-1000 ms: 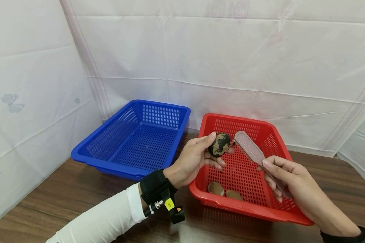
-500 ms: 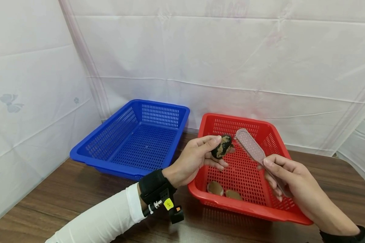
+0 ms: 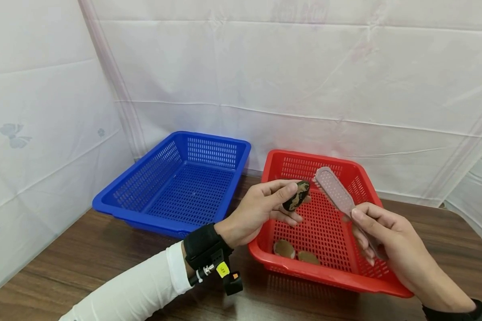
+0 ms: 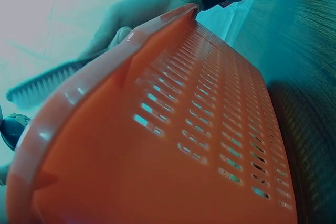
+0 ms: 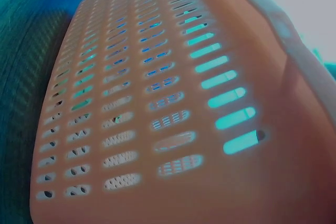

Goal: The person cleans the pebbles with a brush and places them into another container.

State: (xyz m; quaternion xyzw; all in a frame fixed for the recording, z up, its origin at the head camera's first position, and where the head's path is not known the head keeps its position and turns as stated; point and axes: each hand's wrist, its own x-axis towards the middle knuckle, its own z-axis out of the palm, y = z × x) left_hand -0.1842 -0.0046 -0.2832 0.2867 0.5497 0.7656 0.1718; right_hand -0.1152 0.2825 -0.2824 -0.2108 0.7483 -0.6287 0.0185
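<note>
My left hand (image 3: 257, 209) pinches an oval, stone-like thing (image 3: 298, 197) with the thumb on top, holding it over the red basket. The oval is tan with blackish-green patches and is turned partly edge-on. My right hand (image 3: 393, 236) grips a pale pinkish brush (image 3: 334, 189) by its handle, thumb along the top. Its dotted back faces up, and the head stands just right of the oval with a narrow gap between. Bristles show beneath the brush (image 4: 47, 83) in the left wrist view. The right wrist view has only the basket's side, with hand and brush hidden.
Below both hands stands the red slotted basket (image 3: 313, 270). Two brown oval pieces, one a tan oval (image 3: 284, 248) and one a flatter oval (image 3: 308, 257), lie at its near left. A blue basket (image 3: 136, 215) is to the left on the wooden table (image 3: 84, 267). White sheeting (image 3: 241, 67) hangs behind.
The left hand has turned the oval from broad side to nearly edge-on and shifted slightly right. The brush head has moved up and right, opening a small gap from the oval.
</note>
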